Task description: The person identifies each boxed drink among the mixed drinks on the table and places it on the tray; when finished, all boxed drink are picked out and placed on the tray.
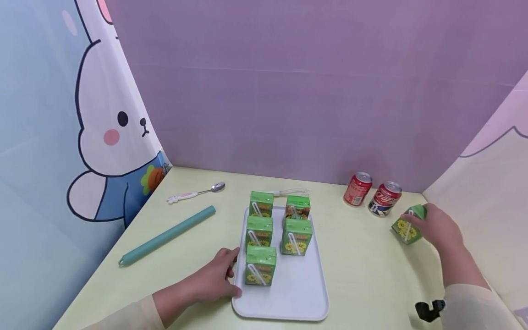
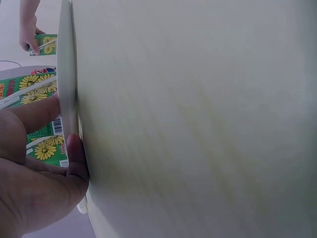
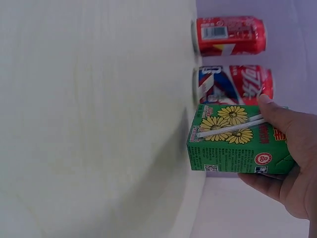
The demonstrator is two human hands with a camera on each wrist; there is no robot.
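Note:
My right hand (image 1: 443, 227) grips a green juice box (image 1: 408, 224) with yellow flowers and a white straw, at the right side of the table. In the right wrist view the held juice box (image 3: 237, 139) lies between thumb and fingers, close to the tabletop. My left hand (image 1: 216, 277) holds the left rim of a white tray (image 1: 293, 298), thumb nearer the front corner. In the left wrist view, its fingertips sit at the tray rim (image 2: 67, 64). On the tray stand several matching boxes in two columns, such as the front-left box (image 1: 261, 266) and right-hand box (image 1: 297, 237).
Two red soda cans, a left can (image 1: 358, 189) and a right can (image 1: 385, 199), stand near the back wall by my right hand. A teal rod (image 1: 167, 237) and a spoon (image 1: 195, 194) lie to the left. A whisk (image 1: 290, 192) lies behind the tray.

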